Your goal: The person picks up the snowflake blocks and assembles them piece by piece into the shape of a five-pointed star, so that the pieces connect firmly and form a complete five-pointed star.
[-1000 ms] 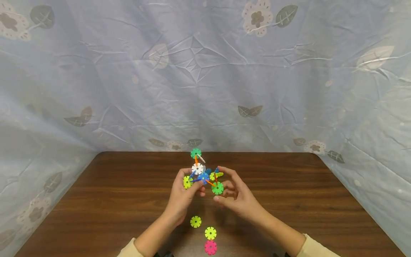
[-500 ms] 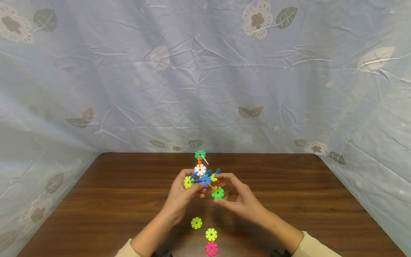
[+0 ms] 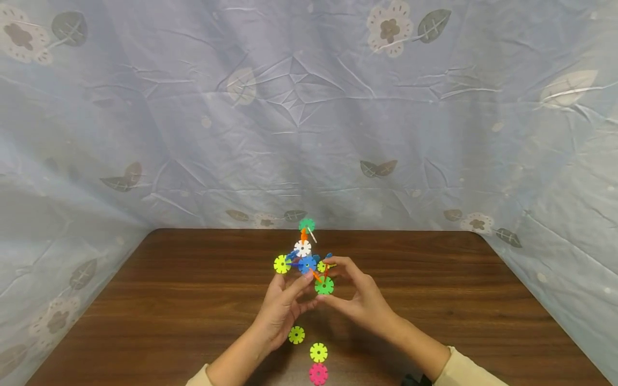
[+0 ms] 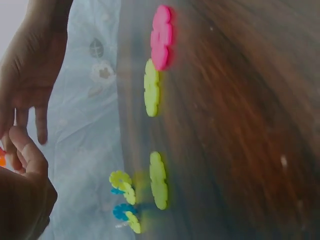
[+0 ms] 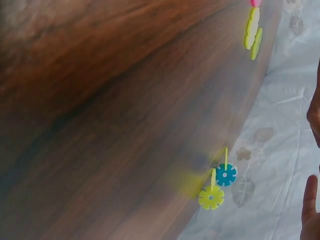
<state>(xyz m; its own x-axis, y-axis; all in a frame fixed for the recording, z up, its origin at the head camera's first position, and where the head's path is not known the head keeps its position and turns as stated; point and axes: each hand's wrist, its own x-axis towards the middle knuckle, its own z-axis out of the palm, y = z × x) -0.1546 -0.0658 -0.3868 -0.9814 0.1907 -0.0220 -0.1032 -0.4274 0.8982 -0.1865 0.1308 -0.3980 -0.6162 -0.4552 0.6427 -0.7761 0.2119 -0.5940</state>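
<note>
In the head view, both hands hold up a toy built from notched interlocking plastic discs. Its blue disc sits in the middle, with a white disc above and a teal-green disc on top. A yellow disc sticks out left. The left hand has its thumb at the blue disc's lower edge, other fingers reaching beneath. Around the bright green disc, the right hand curves its thumb below and index finger above. Another blue disc of the toy shows in the right wrist view.
On the brown wooden table, two yellow discs and a pink disc lie loose near the front edge. A patterned grey-blue cloth hangs behind the table and along both sides.
The left hand has slid lower on the toy and moved right, its fingers now under it; the left yellow disc is uncovered. The toy's top has shifted right. The loose discs lie unchanged.
</note>
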